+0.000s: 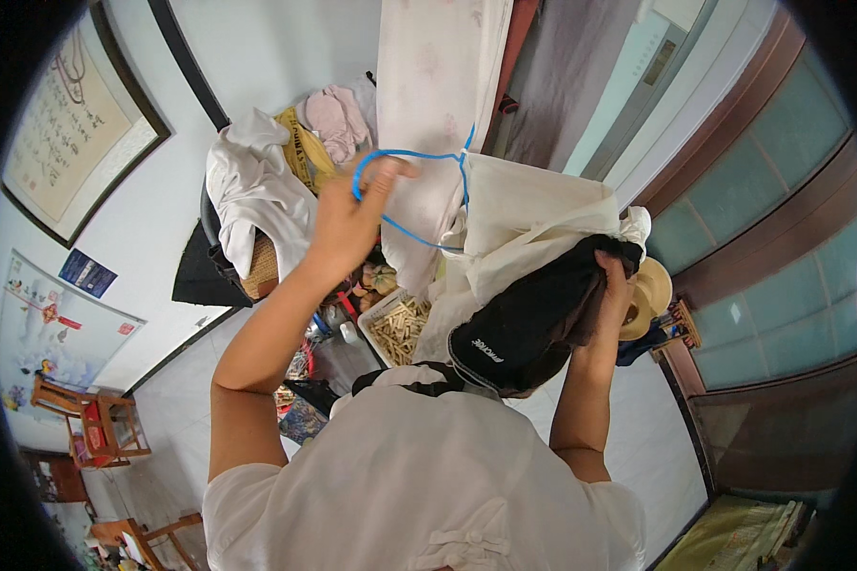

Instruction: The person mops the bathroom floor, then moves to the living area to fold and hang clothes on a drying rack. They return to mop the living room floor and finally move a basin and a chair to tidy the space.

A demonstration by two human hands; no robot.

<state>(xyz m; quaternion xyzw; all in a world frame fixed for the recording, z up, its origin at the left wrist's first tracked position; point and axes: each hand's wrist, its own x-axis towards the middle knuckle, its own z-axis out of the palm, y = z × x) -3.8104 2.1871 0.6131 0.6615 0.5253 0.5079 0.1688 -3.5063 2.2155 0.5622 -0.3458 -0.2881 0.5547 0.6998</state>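
My left hand (361, 214) is raised at the centre left, slightly blurred, with a blue cord (418, 153) looped around its fingers. The cord runs to the gathered edge of a thin white cloth (535, 200), which looks like a drawstring bag. My right hand (614, 285) grips a black garment (528, 307) that bears small white lettering, with dark brown fabric beside it. This black garment hangs against the white cloth. Whether my right fingers also hold the white cloth is hidden.
White clothing (253, 185) drapes over a woven basket (263, 268) at the left, near a yellow cloth (303, 153) and a pink one (334, 121). Below the cloth stands a white plastic basket (368, 328) of short pale pieces. A straw hat (650, 292) is beyond my right hand.
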